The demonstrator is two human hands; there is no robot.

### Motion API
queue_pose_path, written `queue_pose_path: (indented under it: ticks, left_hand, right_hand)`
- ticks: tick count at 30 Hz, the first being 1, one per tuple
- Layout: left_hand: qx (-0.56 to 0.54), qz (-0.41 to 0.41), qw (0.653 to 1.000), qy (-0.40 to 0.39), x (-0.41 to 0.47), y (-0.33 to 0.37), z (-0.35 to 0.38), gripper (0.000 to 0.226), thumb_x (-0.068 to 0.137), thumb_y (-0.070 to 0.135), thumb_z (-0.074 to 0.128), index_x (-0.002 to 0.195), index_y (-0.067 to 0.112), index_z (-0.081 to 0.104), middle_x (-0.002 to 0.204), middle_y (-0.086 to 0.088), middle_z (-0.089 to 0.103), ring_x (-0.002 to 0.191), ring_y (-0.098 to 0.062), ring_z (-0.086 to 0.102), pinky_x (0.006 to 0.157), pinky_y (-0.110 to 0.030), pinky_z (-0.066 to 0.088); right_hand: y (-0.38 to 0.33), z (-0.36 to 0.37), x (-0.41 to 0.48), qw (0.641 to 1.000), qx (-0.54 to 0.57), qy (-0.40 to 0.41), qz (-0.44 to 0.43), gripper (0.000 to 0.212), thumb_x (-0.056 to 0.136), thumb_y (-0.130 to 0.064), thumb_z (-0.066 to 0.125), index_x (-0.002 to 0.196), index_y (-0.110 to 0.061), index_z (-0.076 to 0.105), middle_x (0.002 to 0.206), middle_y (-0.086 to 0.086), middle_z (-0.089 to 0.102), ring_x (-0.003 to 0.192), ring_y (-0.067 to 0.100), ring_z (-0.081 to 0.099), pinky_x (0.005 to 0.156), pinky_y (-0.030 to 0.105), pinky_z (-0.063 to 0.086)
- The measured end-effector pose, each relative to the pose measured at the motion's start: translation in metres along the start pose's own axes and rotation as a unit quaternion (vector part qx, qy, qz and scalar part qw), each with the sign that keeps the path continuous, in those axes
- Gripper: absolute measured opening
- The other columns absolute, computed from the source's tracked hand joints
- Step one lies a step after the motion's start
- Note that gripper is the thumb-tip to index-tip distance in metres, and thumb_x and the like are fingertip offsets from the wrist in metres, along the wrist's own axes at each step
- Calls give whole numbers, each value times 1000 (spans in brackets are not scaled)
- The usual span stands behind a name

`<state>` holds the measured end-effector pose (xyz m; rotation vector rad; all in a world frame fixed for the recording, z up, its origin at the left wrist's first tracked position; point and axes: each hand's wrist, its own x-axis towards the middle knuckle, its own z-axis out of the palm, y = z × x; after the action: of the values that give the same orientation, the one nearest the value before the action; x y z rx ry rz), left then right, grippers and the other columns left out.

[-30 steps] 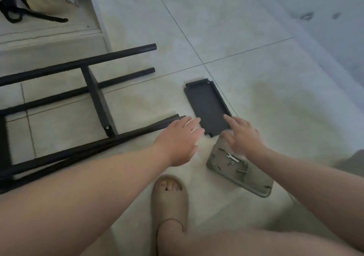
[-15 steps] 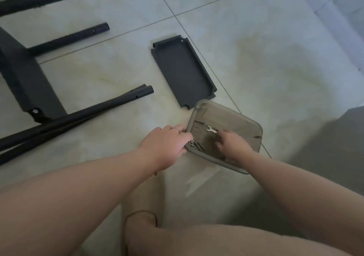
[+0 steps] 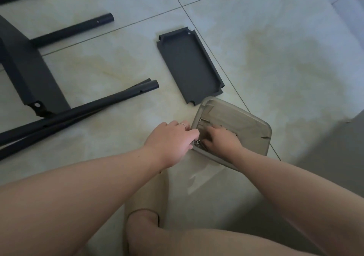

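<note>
Floor tiles carry your tray (image 3: 246, 121) (long axis upper-left to lower-right). Your left hand (image 3: 169, 139) grips its rim. Your right hand (image 3: 220, 139) curls among screws (image 3: 197, 142), grip indeterminate.

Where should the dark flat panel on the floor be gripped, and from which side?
Probably by the raised lip on a long edge: the dark panel lies flat with its rims up, so the lip can be pinched from above. Its right long edge is free, while the translucent tub crowds the near end.
</note>
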<state>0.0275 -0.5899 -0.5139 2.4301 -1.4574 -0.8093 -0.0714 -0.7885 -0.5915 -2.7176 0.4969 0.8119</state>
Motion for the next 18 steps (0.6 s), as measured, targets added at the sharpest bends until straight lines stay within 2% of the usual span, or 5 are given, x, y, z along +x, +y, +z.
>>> queue_pose_path:
  ticks: [4, 8, 11, 14, 18]
  left_hand:
    - [5, -5, 1000, 1, 0, 1, 0, 23, 103, 35, 42, 125, 32, 49, 127, 1, 51, 107, -26, 52, 87, -38, 41]
    - [1, -12, 1000, -8, 2, 1, 0, 23, 104, 34, 43, 126, 31, 49, 127, 0, 52, 107, -27, 52, 83, -37, 37]
    - [-9, -17, 999, -25, 3, 2, -3, 26, 104, 35, 44, 130, 32, 49, 130, -1, 51, 112, -27, 51, 86, -37, 37]
    - [-15, -25, 999, -45, 0, 5, -6, 30, 104, 33, 46, 133, 34, 48, 133, 0, 51, 116, -27, 50, 87, -37, 37]
    - [-13, -30, 999, -29, -1, 4, -5, 30, 104, 30, 44, 133, 36, 47, 132, 2, 53, 114, -27, 51, 84, -36, 36]
  right_hand:
    - [-7, -3, 2, 999, -10, -52, -12, 31, 91, -32, 62, 120, -21, 61, 122, 3, 64, 112, 28, 60, 84, 38, 52]
    - [-9, -4, 4, 998, -9, -56, 6, 26, 91, -25, 59, 115, -14, 63, 115, 8, 66, 108, 31, 61, 80, 37, 51]
    - [-9, -4, 1, 998, -5, -57, 37, 22, 90, -20, 55, 106, -7, 63, 107, 13, 67, 102, 33, 62, 75, 35, 49]
    - [-9, -3, -3, 996, -7, -77, 36, 24, 94, -25, 57, 112, -10, 63, 112, 12, 66, 104, 32, 62, 80, 36, 51]
    - [-11, -5, 1, 997, 6, -62, 40, 28, 91, -25, 63, 115, -10, 58, 117, 13, 65, 109, 34, 62, 84, 38, 50]
